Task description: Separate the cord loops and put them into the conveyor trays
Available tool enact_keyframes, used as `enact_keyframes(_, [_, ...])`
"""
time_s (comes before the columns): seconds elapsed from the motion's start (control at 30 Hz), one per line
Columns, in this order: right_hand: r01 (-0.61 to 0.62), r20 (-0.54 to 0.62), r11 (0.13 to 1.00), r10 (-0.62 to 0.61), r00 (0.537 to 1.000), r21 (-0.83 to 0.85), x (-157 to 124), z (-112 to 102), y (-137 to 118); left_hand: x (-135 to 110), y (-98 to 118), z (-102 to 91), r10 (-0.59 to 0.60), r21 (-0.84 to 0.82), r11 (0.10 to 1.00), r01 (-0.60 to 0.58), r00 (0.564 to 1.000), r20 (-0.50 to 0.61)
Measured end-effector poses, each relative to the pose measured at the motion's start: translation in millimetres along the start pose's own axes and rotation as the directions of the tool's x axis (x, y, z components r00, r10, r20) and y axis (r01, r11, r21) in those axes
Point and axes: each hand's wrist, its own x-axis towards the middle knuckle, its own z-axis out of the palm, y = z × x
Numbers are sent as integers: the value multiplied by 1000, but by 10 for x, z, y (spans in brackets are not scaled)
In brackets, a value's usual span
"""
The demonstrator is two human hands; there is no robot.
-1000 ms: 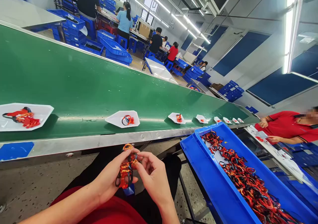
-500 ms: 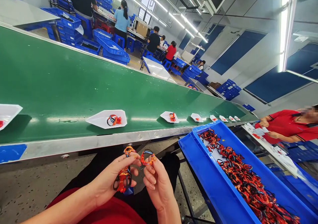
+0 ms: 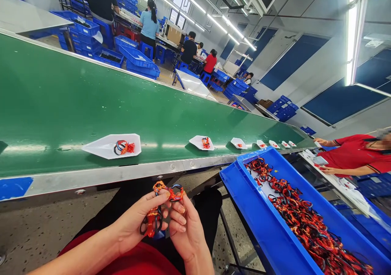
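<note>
1. Left hand [image 3: 134,222], fingers curled, gripping orange-black cord loops [image 3: 152,222].
2. Right hand [image 3: 186,230], closed, pinching a further loop [image 3: 176,193] against them.
3. Blue plastic crate [image 3: 262,230] heaped with similar loops [image 3: 299,214], right of hands, beside green conveyor belt [image 3: 91,104].

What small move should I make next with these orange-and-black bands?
Probably ease the orange-and-black loop pinched by your right hand apart from the bunch in your left hand: they sit pressed together, and a white tray on the green belt holds one small set, so separating them looks sensible.
</note>
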Motion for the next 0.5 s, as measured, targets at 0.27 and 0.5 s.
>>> enact_keyframes(0.27, [-7, -25, 1000, 7, 1000, -1, 28, 33, 30, -2, -1, -6, -2, -27, 1000, 1, 1000, -17])
enact_keyframes(0.5, [208, -121, 949, -242, 963, -238, -4, 65, 79, 0, 7, 4, 32, -32, 999, -33, 999, -25])
